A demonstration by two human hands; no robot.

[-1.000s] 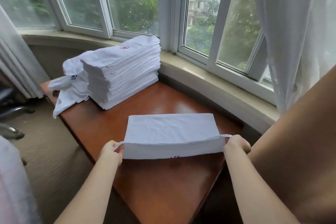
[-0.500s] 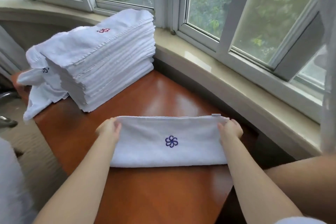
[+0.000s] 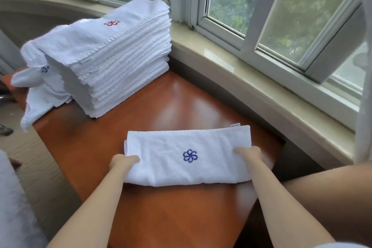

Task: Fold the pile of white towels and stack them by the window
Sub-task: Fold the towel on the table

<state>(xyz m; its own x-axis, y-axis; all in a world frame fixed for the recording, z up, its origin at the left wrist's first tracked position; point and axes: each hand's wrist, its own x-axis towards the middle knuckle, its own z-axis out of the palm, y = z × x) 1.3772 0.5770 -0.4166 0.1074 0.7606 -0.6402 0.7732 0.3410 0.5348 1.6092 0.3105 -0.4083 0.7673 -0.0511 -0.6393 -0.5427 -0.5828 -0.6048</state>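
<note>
Behind folded towel [image 3: 187, 155], towel stack [image 3: 112, 56], crumpled towels [image 3: 38, 88], windowsill [image 3: 251, 78]

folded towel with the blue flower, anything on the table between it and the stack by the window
Nothing visible: only bare table lies between the folded towel, held by the left hand and right hand, and the stack.

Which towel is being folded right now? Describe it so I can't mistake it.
On the reddish wooden table below the window sill, it is the folded towel lying alone nearest the camera, held at both ends. It shows a blue flower emblem; the tall stack shows a red one.
</note>
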